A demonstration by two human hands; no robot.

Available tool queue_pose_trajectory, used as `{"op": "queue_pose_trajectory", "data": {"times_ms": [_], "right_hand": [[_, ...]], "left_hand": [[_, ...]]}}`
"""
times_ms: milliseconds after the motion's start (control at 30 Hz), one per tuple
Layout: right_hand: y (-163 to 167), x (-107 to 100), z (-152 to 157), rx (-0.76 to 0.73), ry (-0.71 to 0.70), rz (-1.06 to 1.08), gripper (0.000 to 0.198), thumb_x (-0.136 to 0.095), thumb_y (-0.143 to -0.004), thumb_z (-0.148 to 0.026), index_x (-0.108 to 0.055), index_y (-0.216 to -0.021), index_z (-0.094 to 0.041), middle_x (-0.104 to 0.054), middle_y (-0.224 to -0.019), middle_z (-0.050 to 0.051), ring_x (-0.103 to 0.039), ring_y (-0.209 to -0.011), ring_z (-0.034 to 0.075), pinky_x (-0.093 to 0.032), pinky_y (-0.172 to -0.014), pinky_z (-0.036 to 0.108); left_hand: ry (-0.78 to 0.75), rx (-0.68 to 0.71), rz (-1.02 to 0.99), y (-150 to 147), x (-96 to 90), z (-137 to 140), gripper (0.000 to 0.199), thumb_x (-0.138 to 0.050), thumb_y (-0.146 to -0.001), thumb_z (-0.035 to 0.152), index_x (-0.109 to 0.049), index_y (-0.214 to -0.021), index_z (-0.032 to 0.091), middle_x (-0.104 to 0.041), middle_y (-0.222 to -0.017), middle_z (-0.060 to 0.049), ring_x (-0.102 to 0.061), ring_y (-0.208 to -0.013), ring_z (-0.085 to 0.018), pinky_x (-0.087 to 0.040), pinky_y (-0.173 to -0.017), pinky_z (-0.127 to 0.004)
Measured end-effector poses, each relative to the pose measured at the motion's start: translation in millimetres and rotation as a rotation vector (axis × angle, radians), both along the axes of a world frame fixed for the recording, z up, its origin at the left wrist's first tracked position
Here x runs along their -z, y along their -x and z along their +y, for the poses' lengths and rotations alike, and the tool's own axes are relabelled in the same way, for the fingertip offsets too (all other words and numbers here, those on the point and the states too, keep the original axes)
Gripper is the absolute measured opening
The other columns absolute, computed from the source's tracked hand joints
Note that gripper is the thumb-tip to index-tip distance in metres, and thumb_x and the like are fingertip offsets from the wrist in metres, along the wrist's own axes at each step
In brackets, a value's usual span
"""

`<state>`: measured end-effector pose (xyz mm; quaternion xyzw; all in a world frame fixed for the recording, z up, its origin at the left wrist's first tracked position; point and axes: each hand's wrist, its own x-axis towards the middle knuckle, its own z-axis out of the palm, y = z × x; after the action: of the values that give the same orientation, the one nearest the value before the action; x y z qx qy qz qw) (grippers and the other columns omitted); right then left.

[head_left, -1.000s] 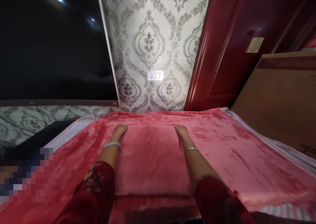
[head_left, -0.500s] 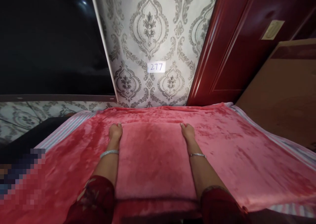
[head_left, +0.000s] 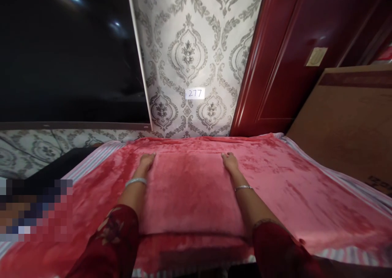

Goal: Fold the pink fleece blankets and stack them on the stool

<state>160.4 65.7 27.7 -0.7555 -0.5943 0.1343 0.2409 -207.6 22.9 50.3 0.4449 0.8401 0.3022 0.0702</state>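
A folded pink plush cloth (head_left: 192, 196) lies as a flat rectangle on a larger pink-red plush blanket (head_left: 306, 196). At its far left corner, my left hand (head_left: 148, 160) is closed, with the thumb and fingers pinching the edge. My right hand (head_left: 229, 162) grips the far right corner in the same way, fingers curled. Both forearms run along the sides of the folded cloth. Its near edge shows a dark shadow line. The fingertips underneath are hidden.
Striped fabric (head_left: 94, 157) shows beneath the blanket's edges. A large black screen (head_left: 73, 65) stands at the left, and a cardboard box (head_left: 346, 122) leans at the right by a dark red door (head_left: 275, 65). A "277" label (head_left: 195, 93) is on the patterned wall.
The camera view has tilted up and shifted slightly, showing more of the box. Both hands stay at the far corners, and the folded cloth lies much as before.
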Motion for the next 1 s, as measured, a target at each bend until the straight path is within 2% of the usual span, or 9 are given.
{"op": "queue_pose_trajectory", "data": {"times_ms": [100,167,200,300,400,533,700,833,1000], "right_hand": [[29,-18,-18,-0.075,-0.102,-0.067,0.052,-0.038,-0.100,-0.033,-0.045,-0.147,-0.010,-0.045,-0.151,0.022,-0.042,-0.140,0.030,-0.035,-0.110,0.044],[61,-25,-31,-0.223,-0.166,-0.119,0.051,-0.041,-0.100,-0.034,-0.044,-0.149,-0.021,-0.036,-0.159,0.012,-0.031,-0.146,0.026,-0.027,-0.117,0.043],[79,-26,-37,-0.345,-0.197,-0.173,0.052,-0.038,-0.100,-0.033,-0.042,-0.151,-0.022,-0.033,-0.161,0.011,-0.028,-0.148,0.026,-0.024,-0.118,0.046],[122,-17,-52,-0.603,-0.160,-0.272,0.053,-0.032,-0.101,-0.034,-0.038,-0.153,-0.024,-0.027,-0.164,0.008,-0.021,-0.151,0.026,-0.019,-0.119,0.052],[140,1,-58,-0.666,-0.095,-0.310,0.055,-0.030,-0.102,-0.037,-0.036,-0.154,-0.024,-0.030,-0.163,0.006,-0.022,-0.150,0.025,-0.014,-0.120,0.051],[124,14,-53,-0.623,-0.075,-0.323,0.059,-0.030,-0.102,-0.047,-0.035,-0.155,-0.022,-0.030,-0.163,0.008,-0.021,-0.151,0.025,-0.009,-0.121,0.049],[69,14,-42,-0.438,0.008,-0.363,0.063,-0.029,-0.102,-0.049,-0.036,-0.155,-0.015,-0.027,-0.163,0.013,-0.020,-0.151,0.028,-0.010,-0.121,0.048],[33,19,-40,-0.313,0.036,-0.357,0.062,-0.028,-0.102,-0.047,-0.034,-0.155,-0.016,-0.025,-0.165,0.011,-0.017,-0.152,0.026,-0.012,-0.121,0.051],[23,25,-38,-0.249,0.071,-0.299,0.063,-0.025,-0.102,-0.048,-0.029,-0.157,-0.017,-0.018,-0.167,0.008,-0.010,-0.153,0.025,-0.017,-0.119,0.057]], "left_hand": [[0.032,0.127,0.124,-20,-11.0,-5,0.039,-0.049,-0.093,0.025,-0.063,-0.126,0.012,-0.066,-0.130,-0.018,-0.058,-0.127,-0.029,-0.046,-0.103,-0.039],[0.039,0.242,0.205,-40,-11.3,-8,0.043,-0.046,-0.095,0.026,-0.058,-0.135,0.017,-0.059,-0.142,-0.015,-0.048,-0.138,-0.025,-0.035,-0.115,-0.039],[0.047,0.296,0.241,-50,-8.9,-11,0.045,-0.046,-0.095,0.028,-0.056,-0.138,0.018,-0.055,-0.146,-0.014,-0.044,-0.141,-0.025,-0.030,-0.118,-0.041],[0.077,0.403,0.332,-75,5.3,-20,0.051,-0.043,-0.097,0.035,-0.049,-0.145,0.018,-0.044,-0.156,-0.013,-0.034,-0.147,-0.028,-0.017,-0.123,-0.051],[0.112,0.445,0.390,-83,21.6,-30,0.054,-0.038,-0.098,0.036,-0.046,-0.148,0.017,-0.040,-0.157,-0.014,-0.031,-0.148,-0.031,-0.014,-0.122,-0.057],[0.138,0.460,0.429,-81,31.3,-33,0.057,-0.033,-0.099,0.037,-0.042,-0.151,0.015,-0.037,-0.159,-0.014,-0.028,-0.149,-0.030,-0.014,-0.122,-0.058],[0.168,0.457,0.464,-79,31.3,-32,0.058,-0.029,-0.100,0.037,-0.040,-0.152,0.013,-0.034,-0.161,-0.014,-0.027,-0.150,-0.029,-0.014,-0.122,-0.057],[0.160,0.455,0.455,-80,31.4,-31,0.059,-0.029,-0.100,0.038,-0.039,-0.153,0.014,-0.035,-0.160,-0.014,-0.027,-0.150,-0.028,-0.014,-0.122,-0.056],[0.165,0.444,0.439,-80,31.1,-32,0.059,-0.030,-0.100,0.038,-0.038,-0.153,0.014,-0.033,-0.161,-0.013,-0.026,-0.151,-0.028,-0.014,-0.123,-0.054]]}}
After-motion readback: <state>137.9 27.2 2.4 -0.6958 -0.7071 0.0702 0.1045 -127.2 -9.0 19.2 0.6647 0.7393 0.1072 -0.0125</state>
